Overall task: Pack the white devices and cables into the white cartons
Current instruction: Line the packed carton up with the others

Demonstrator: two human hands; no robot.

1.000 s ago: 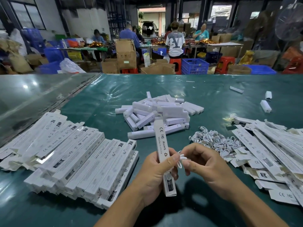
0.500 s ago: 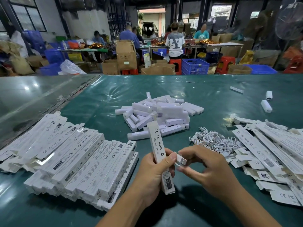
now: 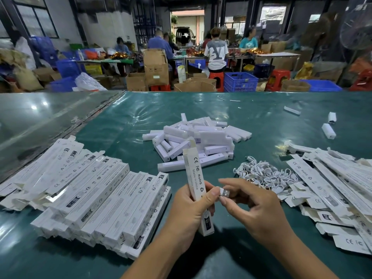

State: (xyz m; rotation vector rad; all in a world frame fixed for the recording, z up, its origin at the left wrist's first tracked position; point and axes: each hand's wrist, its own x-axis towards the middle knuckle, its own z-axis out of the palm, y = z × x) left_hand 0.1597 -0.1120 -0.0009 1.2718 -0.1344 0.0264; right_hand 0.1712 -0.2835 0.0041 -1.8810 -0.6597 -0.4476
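Observation:
My left hand (image 3: 186, 214) grips a long white carton (image 3: 196, 178) upright, its top flap open. My right hand (image 3: 255, 208) pinches a small white cable plug (image 3: 224, 192) right beside the carton, against my left thumb. A heap of white devices (image 3: 199, 139) lies at the middle of the green table. A tangle of white cables (image 3: 265, 175) sits to the right of it. Packed cartons (image 3: 96, 190) lie in rows at the left. Flat unfolded cartons (image 3: 332, 178) are piled at the right.
A few loose white devices (image 3: 328, 130) lie far right on the green table cover (image 3: 261, 113). A glossy bare strip of table (image 3: 40, 117) runs along the left. Beyond the far edge are cardboard boxes (image 3: 156, 65), blue crates (image 3: 240, 81), red stools and several seated people.
The carton has tilted slightly left in my left hand. My right hand has gathered the looped cable into its fingers, leaving only the plug showing beside the carton.

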